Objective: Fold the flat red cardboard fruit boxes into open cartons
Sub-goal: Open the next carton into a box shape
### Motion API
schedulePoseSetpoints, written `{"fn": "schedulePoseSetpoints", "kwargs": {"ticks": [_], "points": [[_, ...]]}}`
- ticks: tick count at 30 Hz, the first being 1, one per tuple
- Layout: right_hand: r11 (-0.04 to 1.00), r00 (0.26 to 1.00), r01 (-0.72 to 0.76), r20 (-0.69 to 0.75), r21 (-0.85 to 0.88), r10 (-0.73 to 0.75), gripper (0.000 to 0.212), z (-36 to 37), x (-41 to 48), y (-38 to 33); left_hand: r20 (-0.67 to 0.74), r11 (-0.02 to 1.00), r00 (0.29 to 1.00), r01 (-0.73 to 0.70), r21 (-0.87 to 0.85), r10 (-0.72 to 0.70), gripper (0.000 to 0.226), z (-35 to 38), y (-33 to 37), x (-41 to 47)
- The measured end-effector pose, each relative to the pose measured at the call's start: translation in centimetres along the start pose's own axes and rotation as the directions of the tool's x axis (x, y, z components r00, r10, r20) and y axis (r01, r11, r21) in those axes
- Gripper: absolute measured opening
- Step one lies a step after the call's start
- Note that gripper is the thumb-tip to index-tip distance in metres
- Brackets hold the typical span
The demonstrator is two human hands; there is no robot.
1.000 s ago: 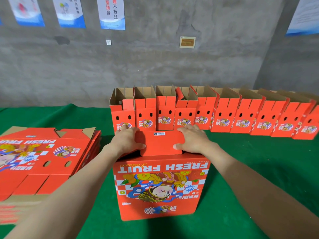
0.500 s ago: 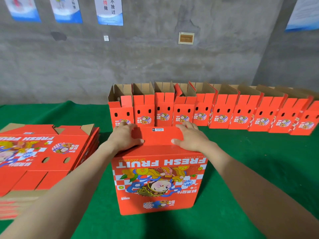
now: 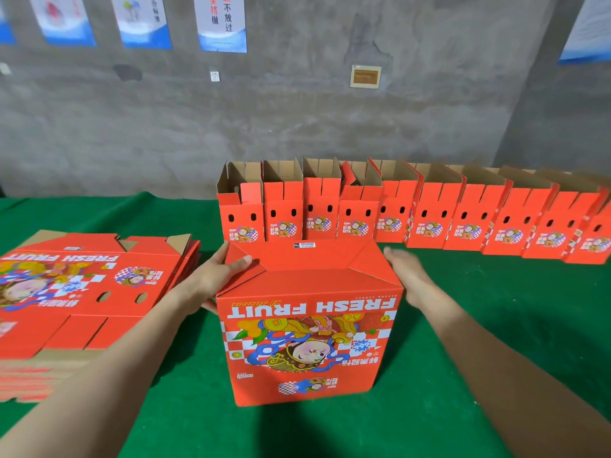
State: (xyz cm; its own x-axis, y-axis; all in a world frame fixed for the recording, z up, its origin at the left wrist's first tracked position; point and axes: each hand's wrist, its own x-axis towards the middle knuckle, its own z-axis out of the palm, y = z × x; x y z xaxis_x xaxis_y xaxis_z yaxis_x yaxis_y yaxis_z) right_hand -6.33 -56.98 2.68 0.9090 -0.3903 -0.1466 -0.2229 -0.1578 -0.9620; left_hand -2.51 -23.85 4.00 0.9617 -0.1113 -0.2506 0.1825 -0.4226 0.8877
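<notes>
Spreading under everything is the green table (image 3: 496,325), with the row of finished cartons (image 3: 429,219) lined along its far side, tops open, and the stack of flat boxes (image 3: 82,292) waiting at the left. In the middle, nearest the person, stands the box (image 3: 310,342), print upside down, its bottom flaps folded shut on the upward face. To my eye the base is closed and the job now is turning it over to join the others. The left hand (image 3: 215,276) grips the upper left corner, thumb (image 3: 241,261) laid on the corner flap, fingers down the side wall. The right hand (image 3: 410,276) is flat and straight-fingered just beside the right wall; it is blurred, so I can't tell whether it touches. Best to bring both palms square against the two side walls, squeeze evenly and flip it in one turn, keeping pressure off the flaps so they don't spring open. The small barcode label (image 3: 304,245) sits at its far edge.
</notes>
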Motion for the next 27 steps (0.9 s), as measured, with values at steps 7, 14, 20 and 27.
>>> {"fn": "schedulePoseSetpoints", "kwargs": {"ticks": [7, 14, 20, 27], "points": [[0.995, 0.971, -0.081, 0.222, -0.061, 0.093, 0.042, -0.7, -1.8, 1.6, -0.041, 0.98, 0.98, -0.195, -0.039, 0.193, 0.071, -1.3, 1.0, -0.2], [0.997, 0.921, -0.025, 0.388, 0.078, -0.007, 0.078, -1.5, -1.9, -1.5, -0.408, 0.946, 0.856, -0.317, 0.072, 0.318, 0.036, -2.2, 3.3, 0.2], [0.999, 0.87, 0.036, 0.491, 0.024, -0.043, 0.078, -1.5, -2.4, -1.4, -0.604, 0.901, 0.708, -0.432, 0.041, 0.366, 0.016, -1.5, 0.9, 0.7], [0.977, 0.84, 0.184, 0.498, 0.112, -0.215, 0.096, -1.5, -2.1, 0.2, -0.489, 0.781, 0.869, -0.355, -0.513, 0.073, 0.018, -1.3, -3.3, 2.5]]}}
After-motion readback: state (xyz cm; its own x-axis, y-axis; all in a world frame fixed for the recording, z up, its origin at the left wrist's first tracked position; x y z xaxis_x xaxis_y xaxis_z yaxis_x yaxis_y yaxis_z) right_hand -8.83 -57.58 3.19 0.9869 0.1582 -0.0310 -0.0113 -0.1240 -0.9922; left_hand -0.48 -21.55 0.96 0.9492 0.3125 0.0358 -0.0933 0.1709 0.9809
